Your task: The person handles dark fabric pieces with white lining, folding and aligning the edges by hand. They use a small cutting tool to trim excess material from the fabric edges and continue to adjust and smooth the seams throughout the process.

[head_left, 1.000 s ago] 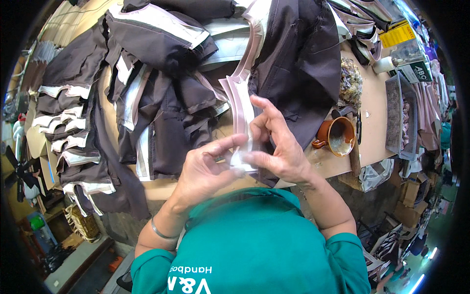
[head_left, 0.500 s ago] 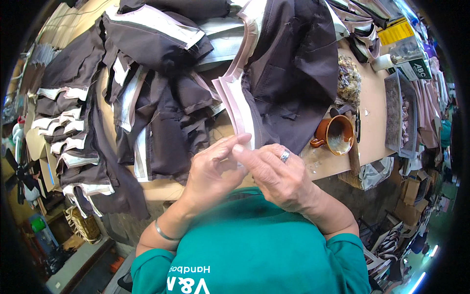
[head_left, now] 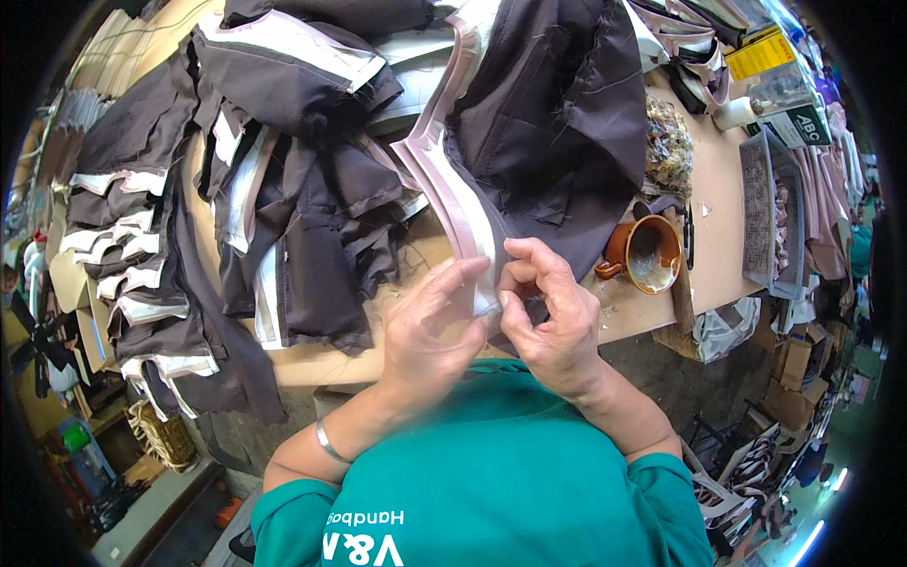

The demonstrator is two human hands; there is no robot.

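My left hand (head_left: 430, 335) is closed on the lower end of a curved, layered pink strip (head_left: 442, 203) with a white band, its index finger and thumb at the edge. My right hand (head_left: 553, 326) is beside it with curled fingers pinching the same end; the exact grip is partly hidden. The strip runs up along a large dark brown fabric piece (head_left: 567, 123). Just right of my right hand is a brown mug (head_left: 619, 248) with pale contents inside.
Heaps of dark fabric pieces with white edging (head_left: 132, 246) cover the left of the table (head_left: 713, 241). On the right are a bag of mixed bits (head_left: 669, 142), a white cylinder (head_left: 732, 115), a grey tray (head_left: 761, 208) and draped pink pieces (head_left: 822, 213). Cartons (head_left: 794, 364) stand below.
The strip's upper part has shifted slightly left and its lower end curves more. My hands have moved slightly right; my right hand has turned and drawn apart from my left fingertips since half a second ago.
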